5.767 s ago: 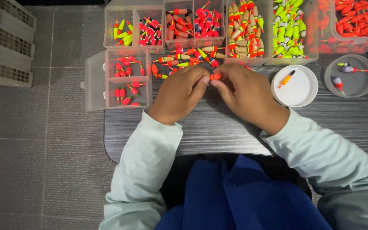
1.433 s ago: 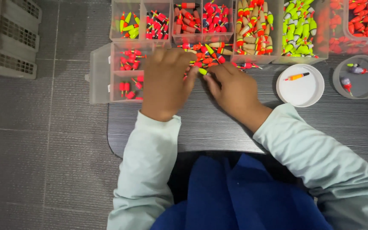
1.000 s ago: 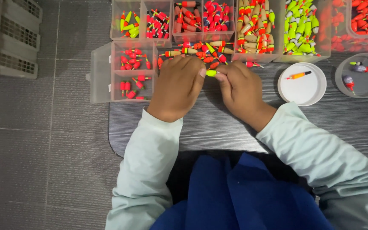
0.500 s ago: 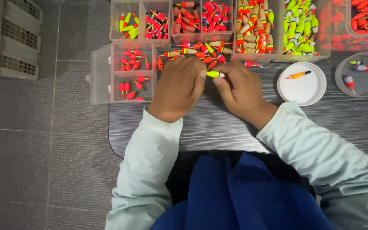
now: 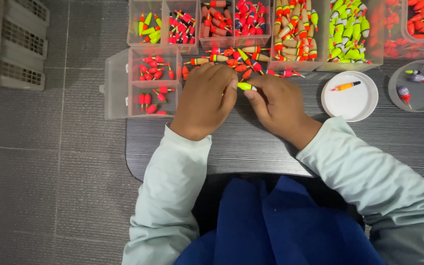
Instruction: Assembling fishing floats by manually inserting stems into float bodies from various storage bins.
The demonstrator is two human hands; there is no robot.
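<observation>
Dark table (image 5: 251,147) with clear compartment boxes (image 5: 145,83), loose floats (image 5: 231,59), white lid (image 5: 352,93).

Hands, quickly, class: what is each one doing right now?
Left hand: fingers closed on one end of the small yellow-green float.
Right hand: pinching the float's other end.

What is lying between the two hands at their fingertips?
In the head view, a small yellow-green float lies between the left hand and the right hand, pinched by the fingertips of both.
</observation>
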